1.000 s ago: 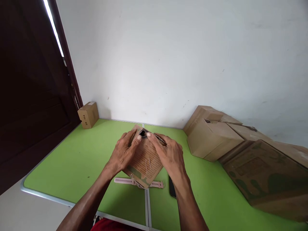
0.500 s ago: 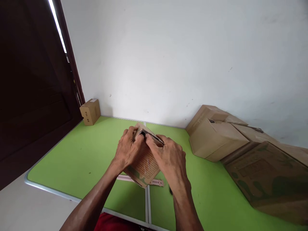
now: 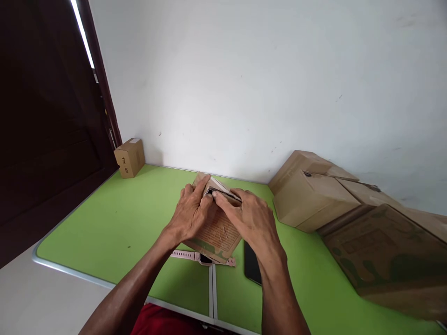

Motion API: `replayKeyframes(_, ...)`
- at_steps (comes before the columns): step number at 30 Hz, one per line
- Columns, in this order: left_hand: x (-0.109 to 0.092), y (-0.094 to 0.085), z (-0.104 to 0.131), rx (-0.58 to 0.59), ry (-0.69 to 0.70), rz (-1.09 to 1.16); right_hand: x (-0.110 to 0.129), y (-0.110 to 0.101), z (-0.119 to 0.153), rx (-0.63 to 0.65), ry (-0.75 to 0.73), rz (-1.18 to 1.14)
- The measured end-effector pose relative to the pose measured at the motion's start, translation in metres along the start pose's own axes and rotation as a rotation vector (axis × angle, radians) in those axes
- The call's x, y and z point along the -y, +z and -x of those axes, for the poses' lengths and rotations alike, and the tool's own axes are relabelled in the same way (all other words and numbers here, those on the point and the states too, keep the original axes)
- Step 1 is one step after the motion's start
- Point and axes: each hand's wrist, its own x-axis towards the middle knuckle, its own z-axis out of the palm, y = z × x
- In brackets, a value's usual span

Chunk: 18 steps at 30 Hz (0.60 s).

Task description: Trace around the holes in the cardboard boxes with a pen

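Left hand (image 3: 190, 216) and right hand (image 3: 256, 218) clasp a printed cardboard package (image 3: 220, 235) at lower centre.
Thumbs meet at its dark, slit-like opening; below, a pink-strapped smartwatch (image 3: 206, 259) and flat black phone (image 3: 252, 265) lie on the smooth green desk (image 3: 91, 237), brown cartons (image 3: 314, 200) at right, scuffed white wall (image 3: 226, 83) above, dark door (image 3: 45, 116) upper left.

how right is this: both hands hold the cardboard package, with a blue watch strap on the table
Not blue: the head view shows a pink watch strap on the table. The left hand and right hand do hold the cardboard package.
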Motion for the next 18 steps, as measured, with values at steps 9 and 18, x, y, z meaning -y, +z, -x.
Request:
replayKeyframes(9, 0.006, -0.007, -0.002, 0.274, 0.19, -0.07, -0.027, -0.021, -0.008, 0.146, -0.039, -0.161)
replayKeyframes(18, 0.022, -0.016, -0.016, 0.396, 0.158, 0.073, -0.043, -0.036, -0.017, 0.149, -0.097, -0.22)
